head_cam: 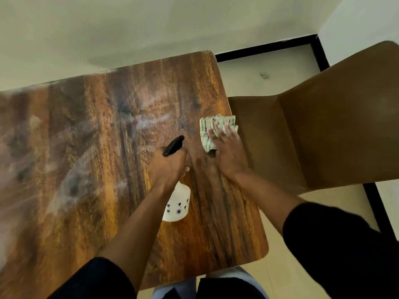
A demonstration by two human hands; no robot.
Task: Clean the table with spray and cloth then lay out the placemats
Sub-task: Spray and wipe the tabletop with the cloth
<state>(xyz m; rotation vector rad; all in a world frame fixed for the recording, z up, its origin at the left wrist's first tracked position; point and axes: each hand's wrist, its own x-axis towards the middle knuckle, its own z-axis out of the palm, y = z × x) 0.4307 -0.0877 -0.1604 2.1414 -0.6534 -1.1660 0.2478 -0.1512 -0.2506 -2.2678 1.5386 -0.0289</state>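
My left hand (169, 167) grips the neck of a white spray bottle (177, 203) with a black nozzle (173, 145), held over the right half of the wooden table (90, 147). My right hand (227, 154) presses flat on a checked cloth (216, 128) near the table's right edge. Whitish wet streaks cover the middle and left of the tabletop. No placemats are in view.
A brown chair (323, 130) stands close against the table's right edge. A pale wall runs behind the table, and a black skirting strip (267, 46) borders the light floor at the right.
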